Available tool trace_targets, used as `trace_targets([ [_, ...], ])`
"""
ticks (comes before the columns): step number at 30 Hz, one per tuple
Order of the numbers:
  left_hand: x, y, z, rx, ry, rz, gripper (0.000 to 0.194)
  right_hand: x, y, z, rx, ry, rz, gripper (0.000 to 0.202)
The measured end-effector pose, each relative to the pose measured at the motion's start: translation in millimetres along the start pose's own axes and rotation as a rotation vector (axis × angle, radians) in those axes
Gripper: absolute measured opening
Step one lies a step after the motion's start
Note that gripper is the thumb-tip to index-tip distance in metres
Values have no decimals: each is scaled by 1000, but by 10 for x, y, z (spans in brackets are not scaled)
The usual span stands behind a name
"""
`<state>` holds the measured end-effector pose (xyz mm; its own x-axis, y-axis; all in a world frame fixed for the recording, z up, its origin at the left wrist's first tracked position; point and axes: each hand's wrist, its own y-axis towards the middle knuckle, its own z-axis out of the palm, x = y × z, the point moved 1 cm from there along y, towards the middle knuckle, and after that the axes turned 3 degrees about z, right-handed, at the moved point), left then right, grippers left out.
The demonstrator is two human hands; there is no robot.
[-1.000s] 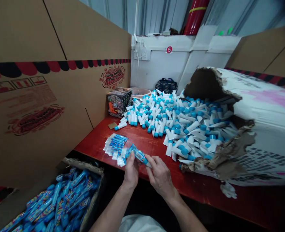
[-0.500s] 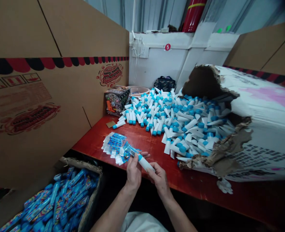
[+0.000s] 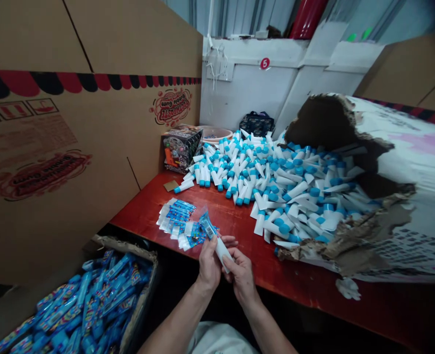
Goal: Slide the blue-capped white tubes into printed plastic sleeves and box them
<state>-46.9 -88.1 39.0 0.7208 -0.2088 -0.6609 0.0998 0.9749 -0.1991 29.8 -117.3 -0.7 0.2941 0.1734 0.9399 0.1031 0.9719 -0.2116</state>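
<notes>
White tube (image 3: 222, 251), blue printed wrapper (image 3: 207, 225)

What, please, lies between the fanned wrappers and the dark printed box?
In the head view, a small brown piece and a blue-capped white tube lie there on the red table.

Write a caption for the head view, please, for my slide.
Left hand and right hand hold a white tube and blue wrapper before heaped tubes on a red table.

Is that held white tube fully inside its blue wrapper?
Not fully in: the white tube shows bare between the blue wrapper and the right hand. How deep it sits, I cannot tell.
</notes>
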Motion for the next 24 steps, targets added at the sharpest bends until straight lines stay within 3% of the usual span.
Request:
trace_targets([
  [5, 155, -25, -97, 24, 71, 32, 35, -53, 36, -18, -28, -120, -69, 35],
  [9, 260, -31, -214, 45, 81, -52, 28, 47, 90, -37, -23, -270, -120, 32],
  [14, -42, 137, -250, 17, -152, -30, 29, 232, 83, -67, 20, -531, -192, 27],
  [18, -260, 235, -228, -34, -291, -69, 12, 182, 35, -138, 213, -381, -139, 32],
  [24, -94, 95, -174, -38, -330, -202, 11, 37, 67, -251, 231, -297, -107, 28],
])
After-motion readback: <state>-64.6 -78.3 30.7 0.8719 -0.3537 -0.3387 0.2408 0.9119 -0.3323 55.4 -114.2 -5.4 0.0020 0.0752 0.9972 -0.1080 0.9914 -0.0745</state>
